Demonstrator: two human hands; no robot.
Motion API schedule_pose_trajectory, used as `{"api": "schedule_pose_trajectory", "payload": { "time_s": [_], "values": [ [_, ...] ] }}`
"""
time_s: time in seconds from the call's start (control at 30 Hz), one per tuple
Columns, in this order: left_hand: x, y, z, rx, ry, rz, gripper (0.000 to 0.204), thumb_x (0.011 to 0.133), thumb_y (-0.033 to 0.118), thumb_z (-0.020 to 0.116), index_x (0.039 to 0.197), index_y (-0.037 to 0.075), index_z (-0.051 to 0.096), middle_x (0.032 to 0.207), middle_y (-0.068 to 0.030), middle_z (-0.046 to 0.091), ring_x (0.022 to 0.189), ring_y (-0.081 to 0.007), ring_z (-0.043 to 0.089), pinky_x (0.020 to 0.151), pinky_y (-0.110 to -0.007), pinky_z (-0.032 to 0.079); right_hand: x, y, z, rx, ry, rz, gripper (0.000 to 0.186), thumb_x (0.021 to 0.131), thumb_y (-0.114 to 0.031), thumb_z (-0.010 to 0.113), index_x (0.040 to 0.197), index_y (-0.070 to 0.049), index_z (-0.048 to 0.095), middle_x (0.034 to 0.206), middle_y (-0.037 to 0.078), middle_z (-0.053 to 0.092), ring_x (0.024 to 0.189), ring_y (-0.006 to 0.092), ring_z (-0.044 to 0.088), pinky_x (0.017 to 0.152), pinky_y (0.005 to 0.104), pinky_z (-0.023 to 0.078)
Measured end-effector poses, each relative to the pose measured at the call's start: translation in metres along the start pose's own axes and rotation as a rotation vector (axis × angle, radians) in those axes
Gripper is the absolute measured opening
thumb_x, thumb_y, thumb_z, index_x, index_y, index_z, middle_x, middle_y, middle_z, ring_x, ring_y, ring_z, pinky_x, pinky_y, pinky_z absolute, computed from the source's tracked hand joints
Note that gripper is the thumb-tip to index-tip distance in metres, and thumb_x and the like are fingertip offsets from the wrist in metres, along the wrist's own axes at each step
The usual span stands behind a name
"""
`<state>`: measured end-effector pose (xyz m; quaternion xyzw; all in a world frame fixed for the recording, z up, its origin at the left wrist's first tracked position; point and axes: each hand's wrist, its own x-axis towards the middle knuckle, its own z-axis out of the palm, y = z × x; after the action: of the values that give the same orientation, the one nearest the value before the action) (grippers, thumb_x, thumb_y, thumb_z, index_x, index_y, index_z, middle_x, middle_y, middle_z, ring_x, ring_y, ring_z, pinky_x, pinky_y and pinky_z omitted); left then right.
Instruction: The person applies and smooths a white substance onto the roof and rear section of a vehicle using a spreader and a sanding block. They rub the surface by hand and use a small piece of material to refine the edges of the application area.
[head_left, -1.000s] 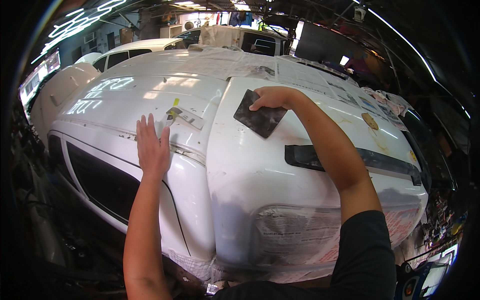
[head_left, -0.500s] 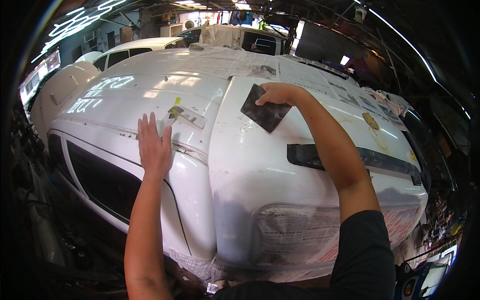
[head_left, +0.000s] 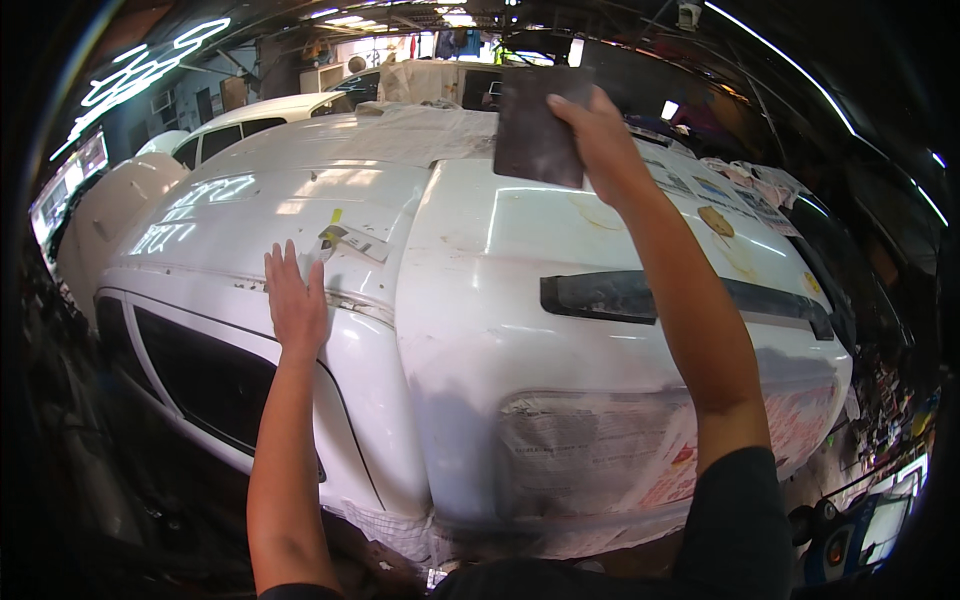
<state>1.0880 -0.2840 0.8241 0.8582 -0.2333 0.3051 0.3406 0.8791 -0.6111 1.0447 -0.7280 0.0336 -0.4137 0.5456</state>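
My left hand (head_left: 295, 305) lies with fingers apart on the white vehicle roof (head_left: 460, 245), by the seam above the side windows. Just beyond its fingertips is a pale flat piece (head_left: 362, 245) with a yellow strip (head_left: 336, 217) at one end. My right hand (head_left: 612, 150) grips a dark, square, flat sheet (head_left: 530, 125), thumb on its face, held up at the far part of the roof; whether it touches the surface I cannot tell. Below my right arm is a long black trim strip (head_left: 590, 298); right of the arm sits a tan pad (head_left: 716, 220).
Paper masking (head_left: 570, 440) covers the lower panel near me and part of the far roof. Other white vehicles (head_left: 225, 140) stand behind. A raised white panel (head_left: 110, 210) is at the far left, with a dark cluttered floor (head_left: 90, 470) below and a blue-and-black machine (head_left: 845, 540) at lower right.
My right hand has moved up and away from me with the dark sheet, which is now more upright in view. My left hand stays in place while the view has shifted slightly.
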Motion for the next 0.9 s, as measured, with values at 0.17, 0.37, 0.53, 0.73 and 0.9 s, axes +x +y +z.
{"api": "schedule_pose_trajectory", "payload": {
  "time_s": [0.17,0.37,0.53,0.73,0.9],
  "values": [
    [0.0,-0.01,0.008,0.004,0.023,0.063,0.06,0.109,0.038,0.047,0.157,0.002,0.04,0.166,-0.0231,0.03,0.157,-0.0399,0.021,0.127,-0.049,0.021,-0.186,-0.055,-0.075,0.042,0.18,0.062,0.052,0.098,-0.024,0.069,0.141,0.0,0.052,0.129,0.011,0.064,0.117,0.0183,0.06,0.105,0.0347,0.047],
    [-0.006,-0.03,0.012,-0.005,0.047,0.157,0.057,0.11,0.033,0.047,0.157,0.001,0.04,0.166,-0.0226,0.031,0.157,-0.0405,0.019,0.129,-0.05,0.016,-0.47,-0.033,-0.184,-0.159,0.349,0.473,0.057,0.088,-0.016,0.076,0.138,0.001,0.056,0.122,0.007,0.065,0.113,0.0178,0.061,0.104,0.0346,0.047],
    [-0.024,-0.029,-0.003,-0.101,0.132,0.303,0.055,0.11,0.028,0.046,0.157,0.002,0.04,0.169,-0.0196,0.028,0.158,-0.0411,0.013,0.127,-0.056,0.009,-0.708,0.048,-0.227,-0.33,0.541,0.999,0.044,0.087,-0.02,0.076,0.126,-0.003,0.065,0.11,0.009,0.073,0.1,0.0219,0.071,0.092,0.0384,0.056],
    [-0.197,0.132,-0.01,-0.504,0.054,0.572,0.074,0.108,0.052,0.045,0.158,-0.001,0.036,0.164,-0.0255,0.035,0.154,-0.0451,0.026,0.124,-0.058,0.019,-0.931,0.112,-0.142,-1.02,-0.089,1.35,0.039,0.09,-0.03,0.072,0.121,-0.006,0.069,0.114,0.016,0.072,0.104,0.0339,0.07,0.093,0.0458,0.055],
    [-0.355,0.233,-0.024,-0.88,-0.403,0.7,0.064,0.104,0.043,0.056,0.153,0.003,0.044,0.159,-0.0286,0.04,0.149,-0.0513,0.032,0.12,-0.064,0.025,-0.914,0.099,-0.167,-0.417,0.057,1.461,0.048,0.094,-0.04,0.073,0.13,-0.008,0.065,0.117,0.009,0.071,0.105,0.0249,0.067,0.098,0.0408,0.052]
  ]
}}
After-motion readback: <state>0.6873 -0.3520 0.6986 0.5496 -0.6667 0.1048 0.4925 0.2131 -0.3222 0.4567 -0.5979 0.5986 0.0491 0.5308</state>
